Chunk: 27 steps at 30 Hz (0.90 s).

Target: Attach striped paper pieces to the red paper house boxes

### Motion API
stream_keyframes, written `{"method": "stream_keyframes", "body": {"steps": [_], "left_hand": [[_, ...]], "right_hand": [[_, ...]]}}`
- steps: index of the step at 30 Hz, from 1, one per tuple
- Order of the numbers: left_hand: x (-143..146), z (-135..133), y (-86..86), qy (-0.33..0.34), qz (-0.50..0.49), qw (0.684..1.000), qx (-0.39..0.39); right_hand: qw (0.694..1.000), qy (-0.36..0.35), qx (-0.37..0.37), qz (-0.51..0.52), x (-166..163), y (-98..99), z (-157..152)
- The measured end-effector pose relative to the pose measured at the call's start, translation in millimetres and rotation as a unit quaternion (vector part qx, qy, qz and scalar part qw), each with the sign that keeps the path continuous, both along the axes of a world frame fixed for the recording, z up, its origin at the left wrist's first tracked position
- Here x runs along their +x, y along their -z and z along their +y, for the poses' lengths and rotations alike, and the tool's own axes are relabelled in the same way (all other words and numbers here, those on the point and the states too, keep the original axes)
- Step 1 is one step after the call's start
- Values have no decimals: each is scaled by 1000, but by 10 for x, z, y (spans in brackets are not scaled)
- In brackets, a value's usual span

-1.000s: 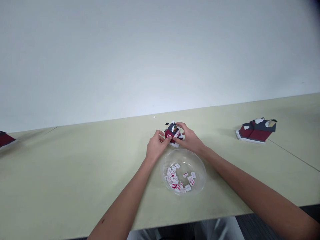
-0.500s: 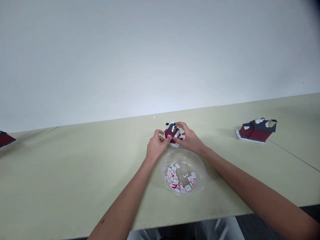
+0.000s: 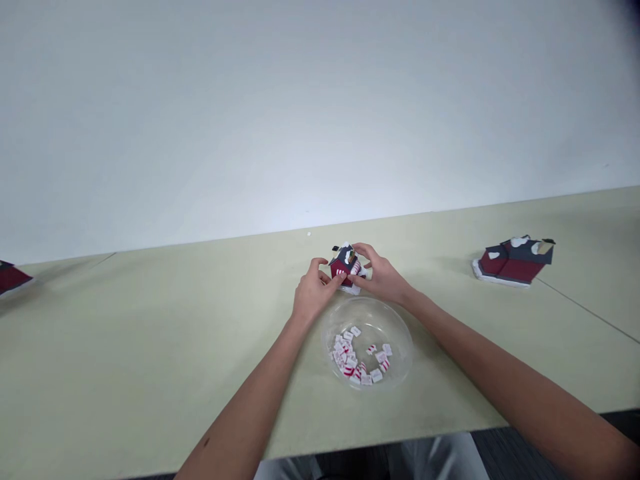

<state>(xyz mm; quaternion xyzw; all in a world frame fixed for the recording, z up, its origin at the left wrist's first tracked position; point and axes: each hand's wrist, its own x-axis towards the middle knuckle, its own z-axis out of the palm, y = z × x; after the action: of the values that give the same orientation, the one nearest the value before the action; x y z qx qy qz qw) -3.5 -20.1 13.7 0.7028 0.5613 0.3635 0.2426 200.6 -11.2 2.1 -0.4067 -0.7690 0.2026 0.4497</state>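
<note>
Both hands hold a small toy house (image 3: 343, 268) with dark red walls, a dark roof with white patches and a white base. My left hand (image 3: 313, 291) is closed on its left side, the thumb pressed to the near wall by red-and-white stripes. My right hand (image 3: 382, 275) grips the right side, fingers at the roof and thumb on the near wall. A striped piece shows on the house between the hands. Just in front of the house sits a clear round bowl (image 3: 400, 333) with many small white and red-striped pieces (image 3: 345, 357) in it.
A second red house with a dark roof (image 3: 515, 261) lies to the right on the pale table (image 3: 175, 347). Part of another red house (image 3: 13, 279) shows at the left edge. A white wall (image 3: 300, 120) stands behind the table.
Almost nothing differs. My right thumb has shifted slightly to the right on the house's near wall, while both hands stay around the house.
</note>
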Motion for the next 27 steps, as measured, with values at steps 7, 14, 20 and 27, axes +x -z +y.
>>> {"method": "stream_keyframes", "body": {"steps": [7, 14, 20, 27], "left_hand": [[13, -18, -12, -4, -7, 1000, 2], [12, -7, 5, 1, 4, 1000, 11], [8, 29, 59, -10, 12, 997, 71], [13, 27, 73, 10, -2, 997, 77]], "right_hand": [[1000, -8, -5, -9, 33, 14, 24], [999, -42, -16, -7, 77, 0, 46], [997, -70, -35, -16, 131, -15, 61], [995, -88, -37, -25, 149, -16, 56]]}}
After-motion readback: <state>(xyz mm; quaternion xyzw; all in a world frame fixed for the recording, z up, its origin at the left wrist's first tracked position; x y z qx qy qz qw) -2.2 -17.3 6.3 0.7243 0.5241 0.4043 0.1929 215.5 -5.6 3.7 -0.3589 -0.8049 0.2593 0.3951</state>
